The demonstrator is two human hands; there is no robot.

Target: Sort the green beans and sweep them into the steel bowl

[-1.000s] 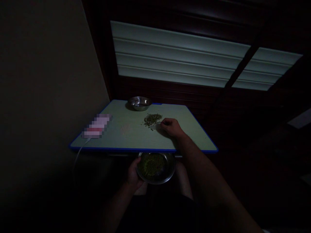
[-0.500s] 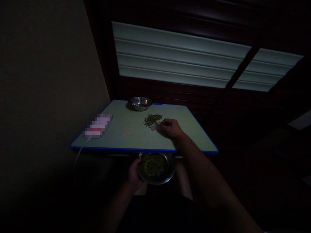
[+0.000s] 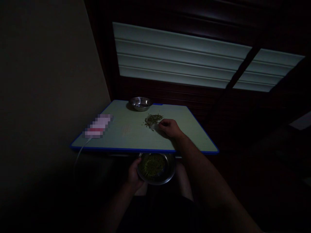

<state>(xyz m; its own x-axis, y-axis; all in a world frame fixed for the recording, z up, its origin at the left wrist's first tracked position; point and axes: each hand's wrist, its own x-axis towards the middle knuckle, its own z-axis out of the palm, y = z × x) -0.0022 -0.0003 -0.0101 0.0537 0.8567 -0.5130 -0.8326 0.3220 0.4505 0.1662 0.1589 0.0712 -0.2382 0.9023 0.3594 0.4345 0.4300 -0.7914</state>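
Observation:
My left hand [image 3: 135,174] is closed on the left rim of a metal bowl [image 3: 167,179], below the table's front edge. Small green beans [image 3: 153,164], like mung beans, lie in this bowl. Over the table, my right hand [image 3: 170,127] has its fingers pinched together at the near right side of a loose pile of similar beans [image 3: 152,119]. By its fingertips is a small pale patch, perhaps part of a held thing; dim light hides its kind.
A second metal bowl [image 3: 140,104] stands at the back of the pale table [image 3: 136,140], which has a blue edge. On the left lies a blurred-out phone-like thing [image 3: 98,126] with a white cable [image 3: 79,153]. A wall rises at left, with dark slatted panels behind.
My right hand has shifted slightly left toward the bean pile. The left hand and its bowl stay nearly where they were.

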